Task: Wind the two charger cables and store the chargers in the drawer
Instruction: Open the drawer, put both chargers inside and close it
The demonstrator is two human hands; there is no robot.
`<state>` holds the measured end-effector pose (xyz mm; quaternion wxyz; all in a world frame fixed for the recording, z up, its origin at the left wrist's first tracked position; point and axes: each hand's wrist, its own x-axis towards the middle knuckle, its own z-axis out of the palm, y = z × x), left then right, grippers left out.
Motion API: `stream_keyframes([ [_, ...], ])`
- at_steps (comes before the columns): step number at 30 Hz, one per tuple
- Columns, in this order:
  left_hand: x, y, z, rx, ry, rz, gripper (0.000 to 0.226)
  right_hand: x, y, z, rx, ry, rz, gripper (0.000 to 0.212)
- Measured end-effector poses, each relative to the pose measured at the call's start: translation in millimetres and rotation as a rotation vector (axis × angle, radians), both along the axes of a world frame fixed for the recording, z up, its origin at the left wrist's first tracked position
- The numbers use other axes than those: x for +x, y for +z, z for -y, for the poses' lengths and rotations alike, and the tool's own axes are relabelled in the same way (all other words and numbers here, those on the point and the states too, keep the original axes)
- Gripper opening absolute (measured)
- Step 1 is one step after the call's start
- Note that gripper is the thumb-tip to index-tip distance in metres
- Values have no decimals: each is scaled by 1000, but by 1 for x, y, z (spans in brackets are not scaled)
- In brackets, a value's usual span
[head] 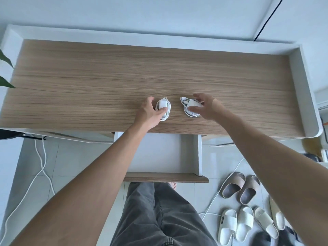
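From the head camera, a wooden desk (106, 77) with a raised white rim fills the far half of the view. Two white chargers lie on it near its near edge, side by side but apart, each with its cable wound in a loop around it.

The left hand (148, 112) reaches to the left charger (163, 109). Its thumb lies on the near part of the plug block and its fingers curve round the far left side of the coil, so the hand is closing around it; whether it grips firmly, I cannot tell.

The right hand (206, 107) is at the right charger (191, 108). Its thumb presses the plug block from the near side and its fingers arch over the far side, spread a little. A cable end with its connector sticks out to the far left of this coil.

Below the desk's near edge a white drawer (197, 153) stands pulled out, between the two forearms. Several slippers (239, 189) and loose white cables lie on the tiled floor.
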<state>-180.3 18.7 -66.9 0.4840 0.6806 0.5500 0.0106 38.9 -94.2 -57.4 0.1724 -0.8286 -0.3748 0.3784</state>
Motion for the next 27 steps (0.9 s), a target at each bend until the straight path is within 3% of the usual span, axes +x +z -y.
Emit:
stream_keyframes([
  [4,4,3,-2,-29,11,13,69,-1,-2,-2,2,-56,-5,46],
  [9,7,8,-3,-66,6,48,46,1,5,-11,-89,-68,-69,61],
  [18,6,15,-3,-93,-24,44,15,-8,14,-14,-170,12,4,58],
  [27,-9,20,14,-14,56,64,42,-24,7,2,-85,-91,0,61],
])
